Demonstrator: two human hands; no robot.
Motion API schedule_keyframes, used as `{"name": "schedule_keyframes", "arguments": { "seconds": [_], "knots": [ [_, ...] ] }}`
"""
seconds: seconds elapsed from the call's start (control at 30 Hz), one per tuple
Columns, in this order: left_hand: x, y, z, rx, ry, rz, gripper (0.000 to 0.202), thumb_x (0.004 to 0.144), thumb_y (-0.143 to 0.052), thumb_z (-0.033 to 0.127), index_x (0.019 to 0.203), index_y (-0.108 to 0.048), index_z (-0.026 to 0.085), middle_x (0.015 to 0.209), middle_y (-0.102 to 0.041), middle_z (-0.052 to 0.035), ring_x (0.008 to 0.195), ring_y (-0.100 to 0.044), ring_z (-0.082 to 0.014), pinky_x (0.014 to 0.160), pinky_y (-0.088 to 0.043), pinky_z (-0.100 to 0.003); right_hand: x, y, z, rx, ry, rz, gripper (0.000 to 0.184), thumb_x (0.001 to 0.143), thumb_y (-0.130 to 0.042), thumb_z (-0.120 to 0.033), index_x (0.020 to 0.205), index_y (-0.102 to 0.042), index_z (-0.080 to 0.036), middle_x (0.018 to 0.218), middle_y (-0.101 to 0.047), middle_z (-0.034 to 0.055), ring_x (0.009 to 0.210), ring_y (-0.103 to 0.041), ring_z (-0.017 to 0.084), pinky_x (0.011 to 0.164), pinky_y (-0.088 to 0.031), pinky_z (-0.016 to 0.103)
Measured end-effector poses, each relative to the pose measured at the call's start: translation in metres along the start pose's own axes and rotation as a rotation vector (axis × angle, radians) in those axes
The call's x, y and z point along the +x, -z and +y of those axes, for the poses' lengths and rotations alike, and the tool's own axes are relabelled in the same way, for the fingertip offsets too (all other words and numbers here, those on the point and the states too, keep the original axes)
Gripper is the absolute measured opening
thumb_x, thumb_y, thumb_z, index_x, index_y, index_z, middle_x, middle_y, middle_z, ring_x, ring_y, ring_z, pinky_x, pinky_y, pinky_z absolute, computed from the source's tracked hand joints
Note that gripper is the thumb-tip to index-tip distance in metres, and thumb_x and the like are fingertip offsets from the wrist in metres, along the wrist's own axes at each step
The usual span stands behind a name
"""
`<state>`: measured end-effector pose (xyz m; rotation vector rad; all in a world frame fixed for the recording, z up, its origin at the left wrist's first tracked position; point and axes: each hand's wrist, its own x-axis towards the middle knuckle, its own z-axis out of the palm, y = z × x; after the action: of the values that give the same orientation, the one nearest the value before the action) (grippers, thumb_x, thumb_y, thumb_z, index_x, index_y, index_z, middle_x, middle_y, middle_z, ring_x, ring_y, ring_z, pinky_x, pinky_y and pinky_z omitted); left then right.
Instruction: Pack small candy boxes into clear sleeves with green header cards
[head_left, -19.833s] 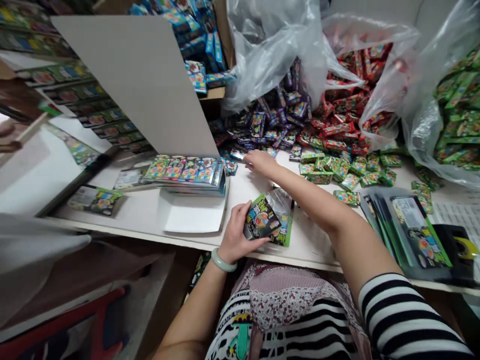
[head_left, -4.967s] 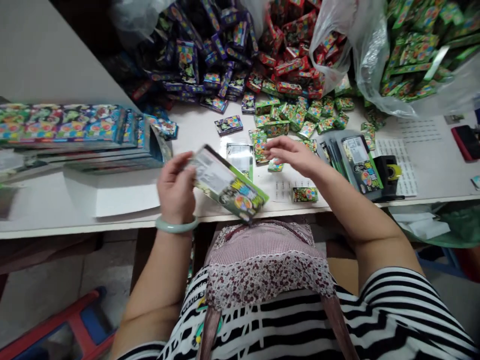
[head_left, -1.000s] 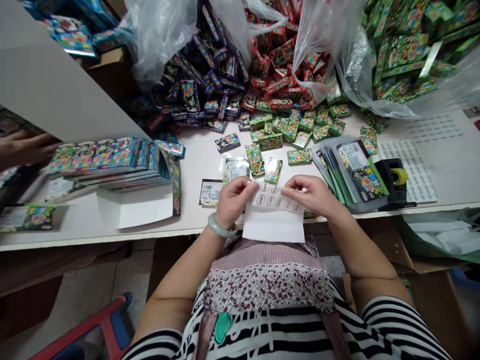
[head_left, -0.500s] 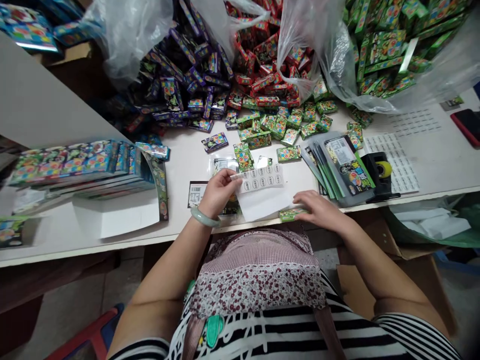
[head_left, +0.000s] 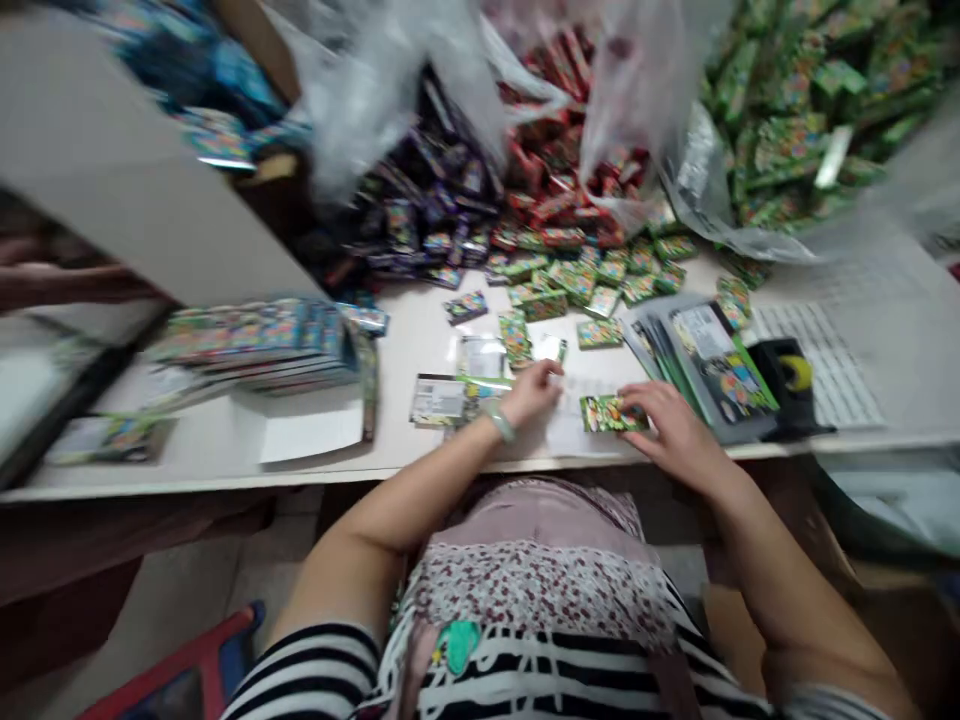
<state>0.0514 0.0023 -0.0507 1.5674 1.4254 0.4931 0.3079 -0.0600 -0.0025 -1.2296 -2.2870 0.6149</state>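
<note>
In my right hand [head_left: 667,430] is a small green printed box [head_left: 602,413], held by its right end between thumb and fingers just above the white paper [head_left: 577,438]. Left of it, my left hand [head_left: 534,393] is closed in a pinch at the left edge of a sheet of round stickers [head_left: 592,384]. The sheet is blurred and partly hidden behind the box. A flat printed pack [head_left: 439,400] and another clear-wrapped one [head_left: 480,356] lie to the left of my left hand.
Purple [head_left: 450,200], red [head_left: 555,190] and green boxes [head_left: 787,140] are heaped at the back among plastic bags. An open carton [head_left: 315,433] with upright boxes stands left. Flat packs [head_left: 709,340] and a black tape dispenser [head_left: 787,385] sit right.
My right hand has lifted the green box from the table edge over the paper. My left hand has moved right and the sticker sheet lies lower. The view has shifted.
</note>
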Motion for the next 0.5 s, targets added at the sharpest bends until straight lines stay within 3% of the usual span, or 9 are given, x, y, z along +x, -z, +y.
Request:
{"name": "schedule_keyframes", "arguments": {
  "seconds": [0.1,0.2,0.23,0.27,0.37,0.5],
  "knots": [
    [0.001,-0.020,0.008,0.105,0.012,0.007,0.024,0.077,-0.059,0.011,0.100,-0.063,0.017,0.077,-0.059,0.0007,0.075,-0.056,-0.0149,0.070,-0.047,-0.025,0.003,-0.017,0.006,-0.035,0.029,0.125,0.019,0.087,-0.060,-0.033,0.106,-0.060,-0.028,0.112,-0.067,0.0112,0.107,-0.064,0.034,0.090,-0.053,0.058],
    [0.006,-0.022,0.006,0.194,0.011,-0.006,0.026,0.080,-0.062,0.017,0.106,-0.066,0.018,0.088,-0.067,-0.0027,0.083,-0.063,-0.0170,0.076,-0.051,-0.026,0.002,-0.018,0.027,-0.019,-0.095,0.451,0.037,0.080,-0.064,-0.045,0.116,-0.055,-0.048,0.119,-0.063,0.0101,0.115,-0.061,0.041,0.094,-0.048,0.064],
    [0.007,-0.021,0.004,0.219,0.008,-0.010,0.027,0.081,-0.062,0.019,0.108,-0.066,0.019,0.093,-0.069,-0.0036,0.086,-0.064,-0.0175,0.078,-0.052,-0.027,0.003,-0.019,0.036,-0.022,-0.123,0.463,0.039,0.077,-0.064,-0.049,0.115,-0.054,-0.054,0.121,-0.063,0.0100,0.118,-0.059,0.042,0.095,-0.047,0.064],
    [0.008,-0.020,0.003,0.244,0.004,-0.017,0.028,0.082,-0.062,0.020,0.110,-0.065,0.020,0.097,-0.070,-0.0044,0.089,-0.066,-0.0183,0.079,-0.053,-0.028,0.003,-0.022,0.045,-0.043,-0.091,0.414,0.037,0.075,-0.064,-0.051,0.111,-0.056,-0.053,0.118,-0.065,0.0102,0.114,-0.062,0.044,0.092,-0.048,0.065],
    [0.007,-0.021,-0.001,0.311,-0.016,-0.032,0.029,0.083,-0.062,0.026,0.113,-0.064,0.023,0.103,-0.072,-0.0065,0.096,-0.070,-0.0210,0.081,-0.056,-0.031,0.002,-0.045,0.065,-0.081,0.038,0.156,0.026,0.075,-0.063,-0.047,0.097,-0.063,-0.035,0.104,-0.071,0.0085,0.095,-0.070,0.039,0.083,-0.056,0.062],
    [0.003,-0.031,0.001,0.397,-0.082,-0.025,0.030,0.082,-0.061,0.027,0.112,-0.062,0.034,0.098,-0.073,-0.0089,0.095,-0.073,-0.0223,0.074,-0.059,-0.032,-0.007,-0.087,0.081,-0.192,-0.041,0.098,0.024,0.078,-0.055,-0.049,0.091,-0.066,-0.033,0.101,-0.072,0.0093,0.095,-0.069,0.040,0.078,-0.058,0.060]
  ]
}}
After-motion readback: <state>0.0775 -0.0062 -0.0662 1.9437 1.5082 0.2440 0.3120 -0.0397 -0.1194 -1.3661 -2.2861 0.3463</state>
